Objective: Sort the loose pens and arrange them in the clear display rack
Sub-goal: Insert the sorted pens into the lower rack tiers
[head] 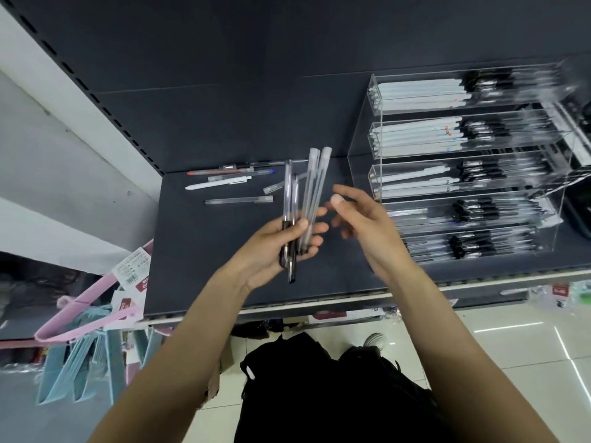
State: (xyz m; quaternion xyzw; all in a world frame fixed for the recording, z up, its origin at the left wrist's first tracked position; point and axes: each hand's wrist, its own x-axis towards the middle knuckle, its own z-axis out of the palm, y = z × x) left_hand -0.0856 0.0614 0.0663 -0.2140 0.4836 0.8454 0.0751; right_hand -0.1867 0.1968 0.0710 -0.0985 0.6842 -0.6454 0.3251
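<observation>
My left hand (281, 241) grips a bundle of several pens (307, 199), clear and frosted barrels pointing up and away, dark tips below the palm. Just to its right my right hand (361, 215) hovers with relaxed fingers, holding nothing, fingertips close to the bundle. Several loose pens (230, 180) lie on the dark shelf (198, 251) behind the bundle, among them a white one, a red-tipped one and clear ones. The clear display rack (361, 129) stands at the right, its stepped tiers filled with white and black-gripped pens.
The shelf's front edge (319, 303) runs below my wrists. Pink and blue hangers with price tags (86, 302) hang at the lower left. A slotted white upright (96, 100) borders the shelf on the left. Tiled floor and a shoe (374, 340) show below.
</observation>
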